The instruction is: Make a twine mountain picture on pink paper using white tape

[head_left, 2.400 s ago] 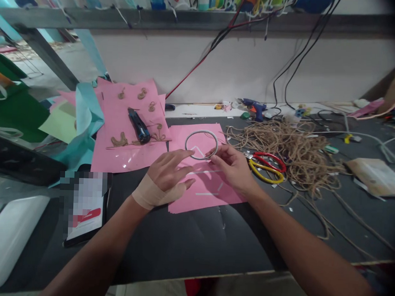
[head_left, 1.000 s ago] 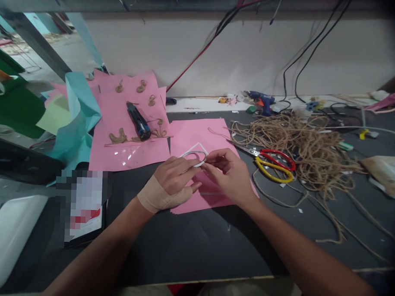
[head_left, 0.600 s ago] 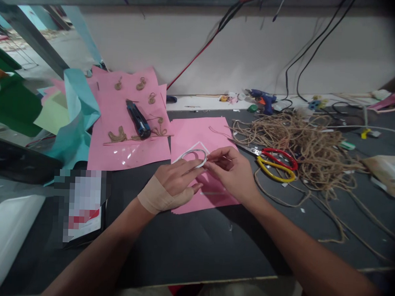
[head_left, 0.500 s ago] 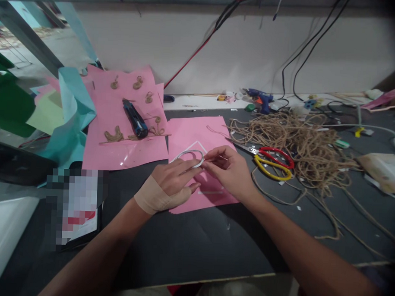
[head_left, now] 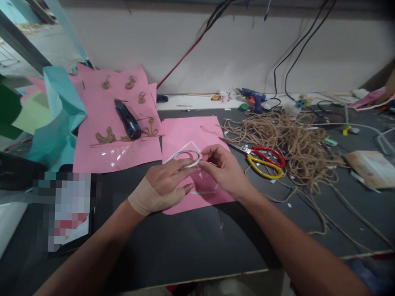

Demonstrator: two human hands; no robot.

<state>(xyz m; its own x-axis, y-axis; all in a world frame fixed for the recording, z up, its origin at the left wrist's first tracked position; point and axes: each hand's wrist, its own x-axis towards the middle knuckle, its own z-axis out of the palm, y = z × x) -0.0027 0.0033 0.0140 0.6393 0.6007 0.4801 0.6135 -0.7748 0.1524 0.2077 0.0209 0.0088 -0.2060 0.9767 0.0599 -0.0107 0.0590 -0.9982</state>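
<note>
A thin white ring that looks like a narrow roll of tape [head_left: 197,156] is held just over a pink sheet [head_left: 207,127]. The stretched fingers of my left hand [head_left: 164,181] lie across the ring and steady it, thumb apart; a tan wrap covers its wrist and palm. At the ring's right edge, thumb and fingertips of my right hand [head_left: 224,168] are pinched together; whatever tiny piece sits between them is hidden. White strips [head_left: 203,192] lie on the sheet in an angular outline, partly under my hands.
Scissors [head_left: 266,161] lie right of the sheet, beside a heap of jute twine [head_left: 301,143]. A utility knife [head_left: 129,119] rests on another pink sheet [head_left: 119,156] with twine shapes. A glue gun [head_left: 256,98] is at the back. The table's front edge [head_left: 205,283] is near.
The view has swung slightly right, so everything sits further left in the picture. Both hands keep nearly the same position on the ring.
</note>
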